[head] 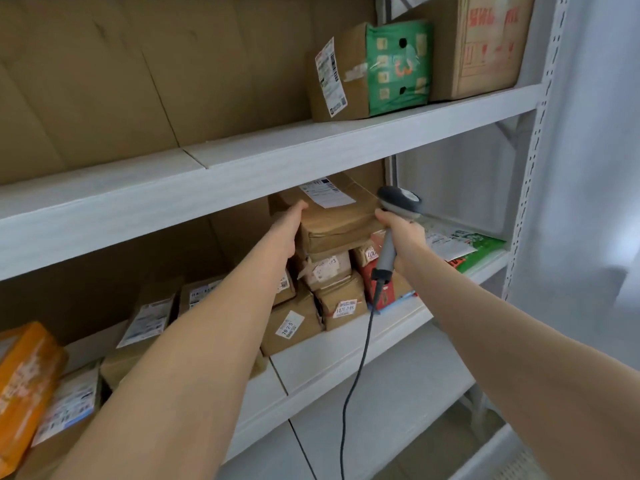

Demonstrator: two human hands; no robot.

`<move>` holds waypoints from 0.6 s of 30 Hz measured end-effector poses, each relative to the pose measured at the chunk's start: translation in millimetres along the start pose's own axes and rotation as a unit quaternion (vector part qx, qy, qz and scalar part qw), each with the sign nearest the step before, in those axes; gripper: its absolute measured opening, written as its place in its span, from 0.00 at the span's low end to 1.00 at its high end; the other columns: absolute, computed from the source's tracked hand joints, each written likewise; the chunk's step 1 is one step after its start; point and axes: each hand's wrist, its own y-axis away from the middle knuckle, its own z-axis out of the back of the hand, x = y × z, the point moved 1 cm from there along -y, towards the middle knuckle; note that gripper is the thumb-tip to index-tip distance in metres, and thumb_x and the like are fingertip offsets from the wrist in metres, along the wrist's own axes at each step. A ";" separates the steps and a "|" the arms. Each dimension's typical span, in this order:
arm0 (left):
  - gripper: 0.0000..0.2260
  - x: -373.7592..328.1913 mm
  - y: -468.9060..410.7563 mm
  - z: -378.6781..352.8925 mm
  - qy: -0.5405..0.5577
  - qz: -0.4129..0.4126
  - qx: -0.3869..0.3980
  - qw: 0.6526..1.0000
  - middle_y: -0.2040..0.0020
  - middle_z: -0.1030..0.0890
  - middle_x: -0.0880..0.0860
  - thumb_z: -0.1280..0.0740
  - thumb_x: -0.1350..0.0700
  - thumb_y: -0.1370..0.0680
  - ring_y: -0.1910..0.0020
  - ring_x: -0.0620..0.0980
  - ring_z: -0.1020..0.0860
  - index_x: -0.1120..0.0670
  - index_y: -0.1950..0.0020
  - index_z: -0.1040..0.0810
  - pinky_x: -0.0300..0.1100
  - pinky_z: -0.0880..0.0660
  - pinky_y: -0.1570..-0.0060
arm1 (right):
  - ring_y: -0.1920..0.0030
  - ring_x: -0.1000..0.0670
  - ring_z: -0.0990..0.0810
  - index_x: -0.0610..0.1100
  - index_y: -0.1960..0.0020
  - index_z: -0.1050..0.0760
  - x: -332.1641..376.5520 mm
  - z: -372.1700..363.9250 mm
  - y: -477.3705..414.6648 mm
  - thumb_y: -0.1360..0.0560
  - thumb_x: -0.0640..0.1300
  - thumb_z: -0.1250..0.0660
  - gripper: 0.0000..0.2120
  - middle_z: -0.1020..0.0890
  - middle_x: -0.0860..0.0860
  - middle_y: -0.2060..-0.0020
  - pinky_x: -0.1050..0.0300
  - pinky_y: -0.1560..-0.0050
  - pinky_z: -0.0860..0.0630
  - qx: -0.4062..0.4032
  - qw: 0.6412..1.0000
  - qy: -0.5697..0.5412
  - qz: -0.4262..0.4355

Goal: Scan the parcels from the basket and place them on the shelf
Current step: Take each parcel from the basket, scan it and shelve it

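Shelving of white metal (311, 150) fills the view, its boards running above and below the flat brown paper-wrapped parcel (332, 223). That parcel lies on top of a stack of small taped brown boxes (332, 271) on the middle board.

Brown cardboard sheets (104, 81) line the back, behind the parcel and up-left of it. Up-right of the parcel, on the board above, stands a large brown carton with red print (485, 46), cut off by the top edge and too blurred to read. Nearer the parcel on that same board is a brown carton with a green printed side (381, 71). Far down-left of the parcel, an orange padded bag (24, 375) is cut by the frame's edge. Right of the parcel lies a flat green-and-white bag (464, 244), partly hidden behind the right hand (405, 237).

At the parcel's left end the left hand (287, 233) rests flat against it, fingers straight and together, their tips partly out of sight. The right hand, at the parcel's right end, is curled round the handle of a grey handheld scanner (398, 202), one fingertip touching the parcel's edge. The scanner's dark cable (360, 368) hangs below the parcel and leaves by the bottom edge. On the parcel's top, the white label (325, 194) is unreadable.
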 end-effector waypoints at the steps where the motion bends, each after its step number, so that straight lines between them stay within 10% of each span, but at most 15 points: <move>1: 0.23 0.7 -6.3 1.0 -0.002 0.003 0.003 1.000 0.41 0.22 0.56 0.34 0.44 0.27 0.41 0.56 0.25 0.54 0.36 0.27 0.52 0.29 0.36 | 0.59 0.47 0.20 0.41 0.41 0.28 -2.6 -5.5 -4.3 0.29 0.46 0.26 0.21 0.23 0.46 0.59 0.52 0.53 0.21 0.001 1.000 0.005 -0.001; 13: 0.12 4.5 -29.4 4.7 -0.026 -0.006 -0.021 0.999 0.43 0.21 0.56 0.36 0.52 0.23 0.43 0.55 0.23 0.54 0.42 0.25 0.49 0.27 0.41 | 0.58 0.47 0.20 0.43 0.45 0.29 -13.6 -22.8 -17.1 0.28 0.46 0.26 0.17 0.23 0.46 0.59 0.51 0.51 0.20 -0.005 0.999 0.037 0.001; 18: 0.10 -8.4 -15.5 7.0 -0.088 -0.061 -0.051 0.993 0.48 0.25 0.55 0.40 0.54 0.20 0.55 0.49 0.26 0.57 0.41 0.30 0.40 0.28 0.57 | 0.61 0.50 0.24 0.42 0.42 0.29 -10.7 -13.4 -4.6 0.29 0.47 0.26 0.20 0.25 0.48 0.60 0.55 0.57 0.23 -0.030 0.998 0.046 0.005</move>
